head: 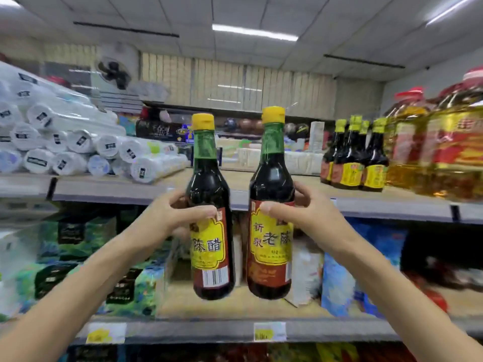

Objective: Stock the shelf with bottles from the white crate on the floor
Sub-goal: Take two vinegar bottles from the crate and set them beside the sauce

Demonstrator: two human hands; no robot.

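I hold two dark vinegar bottles upright in front of the shelves, each with a yellow cap, a green neck and a red-and-yellow label. My left hand (172, 215) grips the left bottle (210, 184) around its middle. My right hand (303, 212) grips the right bottle (271, 178) the same way. Both bottles hang in the air at the height of the top shelf (264, 178), whose bare wooden board shows between and behind them. Several matching bottles (352, 155) stand on that shelf to the right. The white crate is out of view.
Stacked rolls of white plastic bags (65, 142) fill the top shelf's left part. Large cooking-oil jugs (439, 142) stand at its far right. The shelf below holds green packs (86, 259) on the left, a carton (305, 270) and blue bags (339, 280) on the right.
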